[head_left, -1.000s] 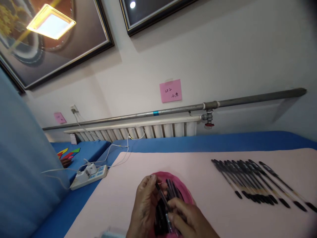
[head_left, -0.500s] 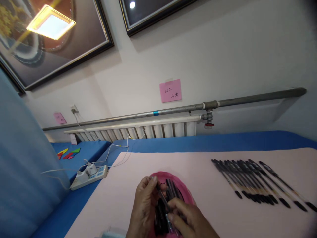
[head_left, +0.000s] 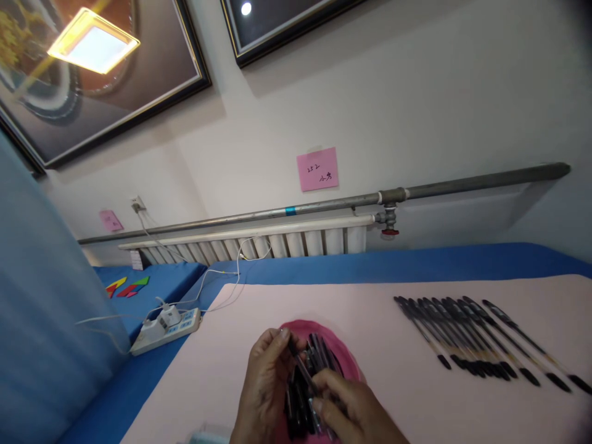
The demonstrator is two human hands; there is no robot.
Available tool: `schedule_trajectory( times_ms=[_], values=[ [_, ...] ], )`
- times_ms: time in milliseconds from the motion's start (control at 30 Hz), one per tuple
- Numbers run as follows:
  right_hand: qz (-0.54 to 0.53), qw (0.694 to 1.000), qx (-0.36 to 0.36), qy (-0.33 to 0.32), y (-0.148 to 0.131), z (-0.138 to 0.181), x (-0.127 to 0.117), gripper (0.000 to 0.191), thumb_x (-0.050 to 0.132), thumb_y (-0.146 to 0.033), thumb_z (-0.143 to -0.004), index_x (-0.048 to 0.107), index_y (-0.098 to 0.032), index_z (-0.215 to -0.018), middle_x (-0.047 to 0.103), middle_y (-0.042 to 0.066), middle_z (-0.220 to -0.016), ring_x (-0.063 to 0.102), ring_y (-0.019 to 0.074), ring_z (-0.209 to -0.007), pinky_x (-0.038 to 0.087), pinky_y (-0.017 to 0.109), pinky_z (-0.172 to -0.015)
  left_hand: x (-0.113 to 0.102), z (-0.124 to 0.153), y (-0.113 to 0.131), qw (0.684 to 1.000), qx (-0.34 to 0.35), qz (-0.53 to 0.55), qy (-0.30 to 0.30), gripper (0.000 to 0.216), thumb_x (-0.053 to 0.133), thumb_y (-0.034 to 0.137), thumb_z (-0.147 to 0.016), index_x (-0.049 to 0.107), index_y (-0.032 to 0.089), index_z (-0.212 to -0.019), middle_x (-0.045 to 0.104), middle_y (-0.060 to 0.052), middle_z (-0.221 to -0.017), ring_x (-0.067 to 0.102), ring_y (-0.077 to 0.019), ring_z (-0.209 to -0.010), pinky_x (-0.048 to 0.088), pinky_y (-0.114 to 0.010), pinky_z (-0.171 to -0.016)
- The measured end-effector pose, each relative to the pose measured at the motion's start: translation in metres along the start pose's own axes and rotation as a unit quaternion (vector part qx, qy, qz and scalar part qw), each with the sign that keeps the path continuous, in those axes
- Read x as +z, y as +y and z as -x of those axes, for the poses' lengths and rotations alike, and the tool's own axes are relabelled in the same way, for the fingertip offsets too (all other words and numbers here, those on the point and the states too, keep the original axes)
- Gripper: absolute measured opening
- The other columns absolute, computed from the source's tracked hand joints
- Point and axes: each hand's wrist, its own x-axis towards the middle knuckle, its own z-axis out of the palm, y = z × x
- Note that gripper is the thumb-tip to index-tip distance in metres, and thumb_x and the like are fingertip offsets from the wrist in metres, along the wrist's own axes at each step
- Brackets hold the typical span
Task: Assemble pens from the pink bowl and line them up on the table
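Note:
Between my two hands is a slim dark pen [head_left: 301, 366], tilted over a pink basket [head_left: 348, 354]. My left hand [head_left: 266, 376] pinches its upper end with thumb and fingers. Closed around the lower end is my right hand [head_left: 345, 401], its fingers partly covering the pen. Inside the basket lie several clear barrels [head_left: 322, 353] and black pen parts [head_left: 298, 410], partly hidden under my hands. To the right, several black-capped pens [head_left: 462, 333] rest side by side in a slanted row.
Pink paper [head_left: 222, 357] covers much of the blue table [head_left: 324, 268]. At the left are a white power strip [head_left: 166, 330] with cords and a blue curtain [head_left: 46, 308]. A pale bluish item [head_left: 208, 436] lies at the bottom edge. A radiator [head_left: 296, 242] runs along the wall.
My left hand has shifted slightly to the left, still pinching the pen. The right hand stays nearly in place, and the row of pens is unchanged.

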Motion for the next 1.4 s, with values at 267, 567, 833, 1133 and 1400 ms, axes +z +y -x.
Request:
schedule_trajectory(
  times_ms=[267,567,833,1133,1400],
  values=[
    [-0.075,0.997,0.008,-0.014,0.002,0.001,-0.001,0.010,0.048,-0.027,-0.082,0.052,-0.020,-0.076,0.049,-0.004,-0.062,0.048,0.0116,-0.059,0.035,0.023,-0.056,0.001,0.002,0.005,0.999,-0.011,0.016,-0.029,0.017,0.074,0.025,-0.067,0.068,0.010,-0.073,0.069,-0.006,-0.076,0.064,-0.0131,-0.069,0.049,-0.023,-0.067],
    [-0.293,0.945,0.073,-0.121,-0.003,0.000,-0.007,0.021,0.058,-0.036,-0.075,0.057,-0.017,-0.081,0.056,-0.004,-0.056,0.030,0.0033,-0.037,0.018,0.018,-0.038,0.000,0.005,0.009,0.995,-0.001,0.056,-0.082,0.011,0.069,0.022,-0.072,0.070,0.011,-0.075,0.068,-0.005,-0.076,0.064,-0.0150,-0.072,0.051,-0.025,-0.069],
    [-0.413,0.894,0.098,-0.142,-0.020,0.006,-0.008,0.018,0.059,-0.031,-0.070,0.058,-0.015,-0.079,0.054,-0.005,-0.048,0.026,0.0012,-0.031,0.014,0.016,-0.034,0.001,0.010,0.013,0.995,0.041,0.025,-0.088,0.021,0.069,0.034,-0.071,0.069,0.015,-0.080,0.067,-0.007,-0.084,0.062,-0.0168,-0.077,0.049,-0.029,-0.073],
    [-0.375,0.924,0.070,-0.031,-0.007,-0.008,-0.031,0.019,0.061,-0.031,-0.073,0.060,-0.015,-0.084,0.054,-0.006,-0.054,0.026,0.0012,-0.034,0.014,0.016,-0.034,-0.025,-0.012,-0.006,0.688,0.089,-0.718,0.064,0.010,0.054,0.014,-0.069,0.064,0.017,-0.071,0.065,-0.008,-0.076,0.057,-0.0211,-0.073,0.037,-0.030,-0.066],
    [-0.346,0.936,0.063,-0.008,-0.002,-0.010,-0.028,0.019,0.060,-0.034,-0.073,0.059,-0.016,-0.081,0.054,-0.006,-0.054,0.026,0.0013,-0.033,0.014,0.018,-0.034,-0.014,-0.008,-0.008,0.644,0.046,-0.760,0.068,0.020,0.048,0.011,-0.072,0.068,0.014,-0.076,0.069,-0.015,-0.079,0.061,-0.0257,-0.074,0.036,-0.031,-0.064]
  ],
)
